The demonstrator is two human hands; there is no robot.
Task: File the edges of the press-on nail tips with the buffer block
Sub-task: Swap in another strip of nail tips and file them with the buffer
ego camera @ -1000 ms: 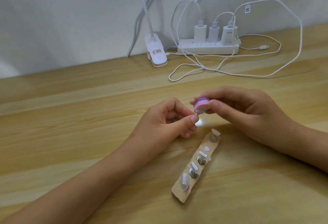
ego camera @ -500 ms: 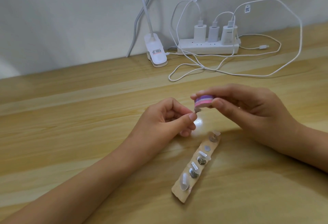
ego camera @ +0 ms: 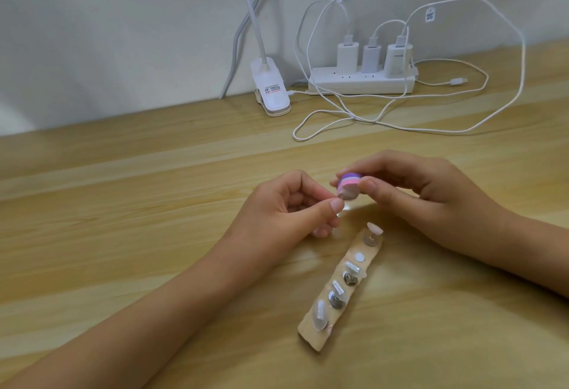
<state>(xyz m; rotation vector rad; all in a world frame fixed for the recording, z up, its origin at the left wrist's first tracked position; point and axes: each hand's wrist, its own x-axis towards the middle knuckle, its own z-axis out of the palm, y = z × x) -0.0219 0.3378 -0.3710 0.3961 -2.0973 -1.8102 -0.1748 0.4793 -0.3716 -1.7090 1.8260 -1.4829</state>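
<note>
Both arms are bare throughout. The left forearm (ego camera: 154, 311) shows as a long, smooth stretch, slim and tapering toward the wrist, while the right forearm (ego camera: 523, 253) shows only a shorter stretch (the frame edge cuts it off). The left grip (ego camera: 286, 213) is small, with short, rounded fingers, and the left thumbnail (ego camera: 337, 205) is trimmed close and plain. The right grip (ego camera: 431, 201) is of like build, its knuckles softly rounded, and the right thumbnail (ego camera: 369, 186) is likewise short and plain. The other nails are too small to tell in detail.
</note>
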